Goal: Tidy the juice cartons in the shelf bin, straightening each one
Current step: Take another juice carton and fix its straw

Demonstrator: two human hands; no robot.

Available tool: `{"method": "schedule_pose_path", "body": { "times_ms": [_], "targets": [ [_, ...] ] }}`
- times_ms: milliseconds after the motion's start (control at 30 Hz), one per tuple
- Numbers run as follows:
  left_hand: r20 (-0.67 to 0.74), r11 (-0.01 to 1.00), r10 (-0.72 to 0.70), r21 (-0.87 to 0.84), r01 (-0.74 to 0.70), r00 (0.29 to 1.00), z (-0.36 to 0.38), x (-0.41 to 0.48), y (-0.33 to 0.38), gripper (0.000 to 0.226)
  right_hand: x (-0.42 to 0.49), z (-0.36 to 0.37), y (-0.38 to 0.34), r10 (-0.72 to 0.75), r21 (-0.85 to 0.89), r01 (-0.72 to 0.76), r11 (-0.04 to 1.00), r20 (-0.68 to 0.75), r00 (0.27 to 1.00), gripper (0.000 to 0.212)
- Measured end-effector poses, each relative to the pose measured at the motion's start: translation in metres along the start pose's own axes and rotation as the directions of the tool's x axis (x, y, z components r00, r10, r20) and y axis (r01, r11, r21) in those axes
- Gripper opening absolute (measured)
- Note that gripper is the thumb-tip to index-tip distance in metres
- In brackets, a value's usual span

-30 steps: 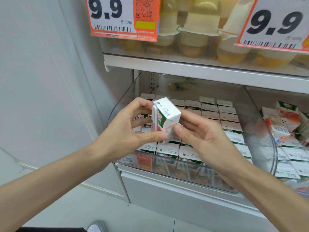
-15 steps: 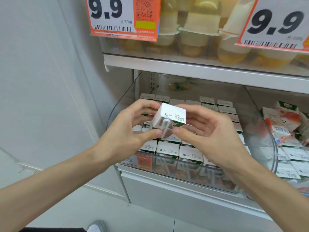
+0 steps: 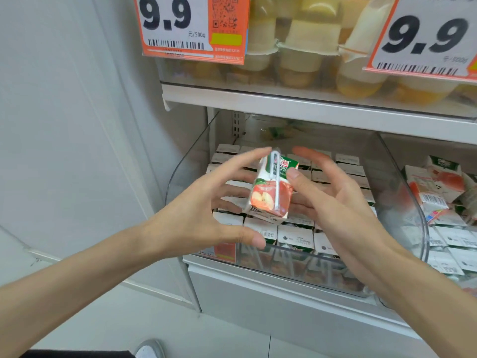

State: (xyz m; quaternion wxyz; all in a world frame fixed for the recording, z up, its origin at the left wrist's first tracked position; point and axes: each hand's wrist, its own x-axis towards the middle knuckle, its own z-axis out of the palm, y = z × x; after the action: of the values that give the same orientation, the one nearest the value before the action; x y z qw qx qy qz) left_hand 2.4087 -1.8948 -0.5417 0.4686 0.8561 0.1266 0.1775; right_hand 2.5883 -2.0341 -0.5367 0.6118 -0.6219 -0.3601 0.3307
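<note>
A small apple juice carton (image 3: 268, 195) with a straw taped to its face hangs tilted above the clear shelf bin (image 3: 180, 174). My right hand (image 3: 335, 202) holds it, thumb on its right edge and fingers behind and beneath. The straight, spread fingers of my left hand (image 3: 206, 218) touch the carton's back and left side, and that thumb is well away from it. Rows of upright cartons (image 3: 296, 235) fill the bin below, white tops up.
To the right, a second bin holds jumbled peach-coloured cartons (image 3: 438, 197). Directly above hangs the upper shelf edge (image 3: 309, 107), carrying jelly cups (image 3: 304, 60) and orange price tags (image 3: 191, 27). A white wall panel borders the left.
The carton has been turned from white top facing me to its apple-printed face. My left thumb has come off it and both hands have spread their fingers.
</note>
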Motion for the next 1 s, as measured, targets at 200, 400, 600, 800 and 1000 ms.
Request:
{"method": "schedule_pose_path", "body": {
  "times_ms": [200,400,600,800,1000],
  "targets": [
    [-0.128,0.952,0.138,0.292,-0.095,0.982,0.006,0.003,-0.007,0.068,-0.003,0.003,-0.004,0.083,0.027,-0.085,0.996,0.069,0.994,0.023],
    [-0.225,0.971,0.121,0.227,-0.069,0.967,0.003,0.005,-0.006,0.053,-0.001,0.0,-0.001,0.04,-0.108,-0.018,0.994,0.204,0.978,0.048],
    [-0.276,0.987,0.109,0.147,-0.07,0.955,0.002,0.007,-0.004,0.049,0.002,0.001,0.008,-0.07,-0.231,0.103,0.967,0.146,0.987,0.055],
    [-0.341,0.989,0.149,0.066,-0.134,0.928,0.001,0.007,0.001,0.053,0.003,0.001,0.01,-0.083,-0.347,0.13,0.929,0.146,0.986,0.038],
    [-0.14,0.959,0.152,0.262,-0.112,0.978,-0.002,0.003,-0.003,0.092,0.0,0.004,0.005,0.062,-0.181,-0.042,0.983,0.104,0.993,0.035]
  ]
}}
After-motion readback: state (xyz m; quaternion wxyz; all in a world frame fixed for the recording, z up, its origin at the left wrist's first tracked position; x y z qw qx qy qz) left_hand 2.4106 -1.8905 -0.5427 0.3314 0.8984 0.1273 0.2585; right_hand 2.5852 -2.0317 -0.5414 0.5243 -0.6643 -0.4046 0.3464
